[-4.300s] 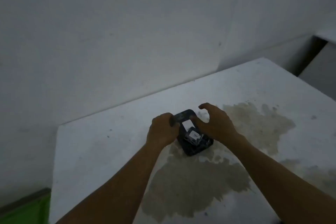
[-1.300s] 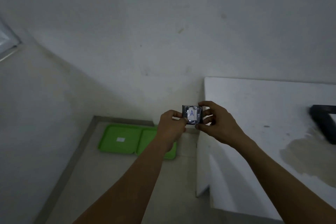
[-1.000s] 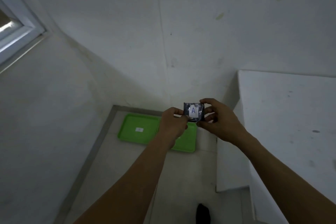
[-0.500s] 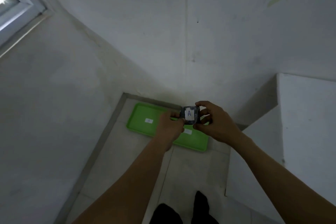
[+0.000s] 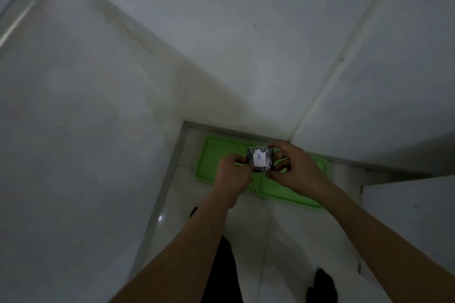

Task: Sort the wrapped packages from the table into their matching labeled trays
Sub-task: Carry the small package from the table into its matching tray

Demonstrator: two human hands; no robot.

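I hold a small dark wrapped package (image 5: 259,159) with a white label marked "A" between both hands, in the air above two green trays. My left hand (image 5: 232,174) pinches its left edge and my right hand (image 5: 294,170) grips its right side. The left green tray (image 5: 211,162) and the right green tray (image 5: 290,193) lie side by side on the floor in the room's corner. My hands hide the trays' labels.
White walls meet in the corner behind the trays. The white table's side (image 5: 406,209) stands at the right. My legs and feet (image 5: 221,265) are on the pale tiled floor below.
I have turned away from the table and stepped closer to the trays, still carrying the "A" package in both hands. The view now looks more steeply down at the floor.
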